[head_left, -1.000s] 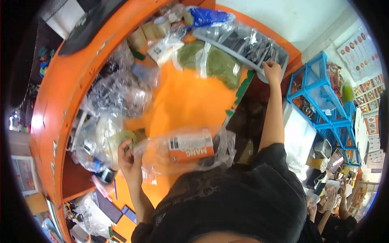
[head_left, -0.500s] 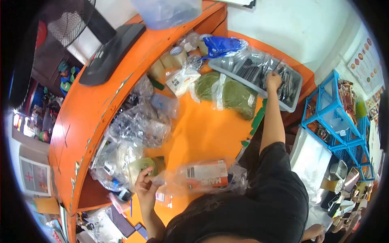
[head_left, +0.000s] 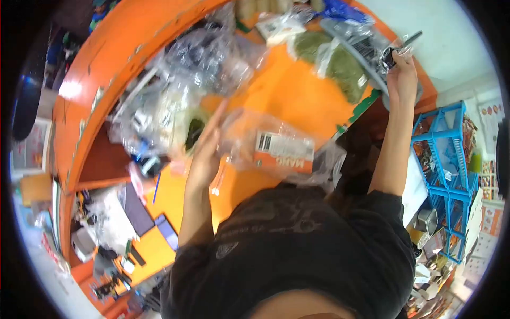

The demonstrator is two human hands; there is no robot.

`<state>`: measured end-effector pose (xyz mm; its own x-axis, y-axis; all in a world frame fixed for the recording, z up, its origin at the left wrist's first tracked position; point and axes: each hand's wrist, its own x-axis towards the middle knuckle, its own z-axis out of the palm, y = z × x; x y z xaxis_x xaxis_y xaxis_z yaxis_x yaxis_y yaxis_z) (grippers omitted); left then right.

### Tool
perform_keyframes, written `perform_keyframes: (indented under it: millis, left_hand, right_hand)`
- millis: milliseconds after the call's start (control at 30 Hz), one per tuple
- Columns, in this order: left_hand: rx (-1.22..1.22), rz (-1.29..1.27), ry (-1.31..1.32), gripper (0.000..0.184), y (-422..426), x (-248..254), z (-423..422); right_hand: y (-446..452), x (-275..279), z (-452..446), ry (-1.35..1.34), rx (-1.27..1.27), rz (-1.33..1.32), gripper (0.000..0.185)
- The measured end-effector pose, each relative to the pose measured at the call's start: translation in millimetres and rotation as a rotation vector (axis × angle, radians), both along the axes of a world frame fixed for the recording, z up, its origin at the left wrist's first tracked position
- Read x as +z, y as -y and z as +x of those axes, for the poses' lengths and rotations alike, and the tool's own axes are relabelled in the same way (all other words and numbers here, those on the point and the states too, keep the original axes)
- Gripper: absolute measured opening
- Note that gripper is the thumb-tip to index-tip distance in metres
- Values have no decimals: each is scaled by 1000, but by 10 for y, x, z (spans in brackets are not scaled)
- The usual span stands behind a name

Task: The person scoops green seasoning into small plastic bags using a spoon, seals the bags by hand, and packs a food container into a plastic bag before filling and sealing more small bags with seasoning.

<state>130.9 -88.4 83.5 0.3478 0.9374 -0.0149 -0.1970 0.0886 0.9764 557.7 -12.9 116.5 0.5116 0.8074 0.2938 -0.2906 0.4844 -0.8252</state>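
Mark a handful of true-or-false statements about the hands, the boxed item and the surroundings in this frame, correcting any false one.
1. The right hand is empty. False: it holds a clear-wrapped black item.
2. The orange-and-white box is inside a clear plastic bag. True.
3. The left hand is nearer that bag than the grey tray. True.
4. The rack at the picture's right is red. False: it is blue.
5. An olive-green package lies beside the grey tray. True.
6. The person's sleeves are white. False: they are black.
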Motion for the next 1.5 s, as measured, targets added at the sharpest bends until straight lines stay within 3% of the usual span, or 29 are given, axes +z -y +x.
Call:
perform_keyframes:
  millis: [67,100,133,167,233,300,400,500,533,600,700,733,767,867,900,933,1000,1067,1100,1200,1267,1333,1367,1500]
  left_hand:
    - [-53,-43,57,80,18,29,-48]
    - [-87,-44,95,83,-2,40,-51]
    - [-65,-55,136,84,-1,16,-43]
    - [-48,-63,179,84,-1,-11,-27]
    - [-59,-73,237,83,26,-2,-23]
    - [-134,-78,235,80,54,55,-34]
    - [-246,-58,118,78,98,66,-45]
    - [-178,90,28,86,205,62,2]
    - [-121,168,3,89,224,50,-10]
    - [15,317,-285,84,221,128,-112]
    - [210,407,-587,74,151,89,-383]
    - [271,412,-663,71,132,64,-438]
    - [373,402,-729,47,188,226,-412]
    - [314,498,-874,29,173,145,-547]
    - [264,411,-888,11,195,191,-566]
    - [179,388,-838,10,187,164,-596]
    - [20,340,-734,9,156,86,-665]
    - [-127,228,-604,17,118,65,-670]
    - [-198,176,-537,22,90,64,-668]
    - [-240,129,-159,25,22,81,-612]
    - [-201,229,49,24,134,377,-637]
    - [-143,232,162,23,292,659,-639]
    - [-48,309,14,22,274,712,-615]
    - [-140,309,-163,20,351,720,-706]
  right_hand:
    - [468,29,-856,89,182,-23,17]
    - [691,-29,-1296,265,301,19,9]
    - [844,-93,-1695,172,493,127,11]
    - [984,-297,-1966,237,533,48,13]
    - [976,-858,-2201,997,336,217,9]
    - [802,-1434,-2090,1559,316,-244,23]
    - [642,-1461,-1863,1243,628,-546,36]
    - [608,-1310,-1889,1530,794,-571,46]
    - [741,-1134,-1947,1653,680,-446,47]
    - [1193,-750,-2120,1869,439,-174,49]
    - [1412,-767,-1813,1861,174,-402,53]
    - [1468,-653,-1661,2121,125,-262,52]
    - [1506,-477,-1542,2375,69,-103,50]
    - [1639,-203,-1461,2099,-150,-81,39]
    - [1644,-214,-1463,1956,-162,-205,32]
    - [1657,-239,-1471,1809,-171,-325,26]
    - [1694,-442,-1361,1498,49,-641,21]
    - [1677,-744,-1140,1109,481,-994,20]
    - [1621,-636,-1096,942,692,-1013,20]
    - [1475,-220,-1164,432,558,-783,20]
    - [1513,361,-1375,495,416,-593,20]
    - [1565,489,-1464,522,344,-546,25]
    - [1543,467,-1468,529,338,-579,29]
    - [1600,720,-1635,571,482,-456,48]
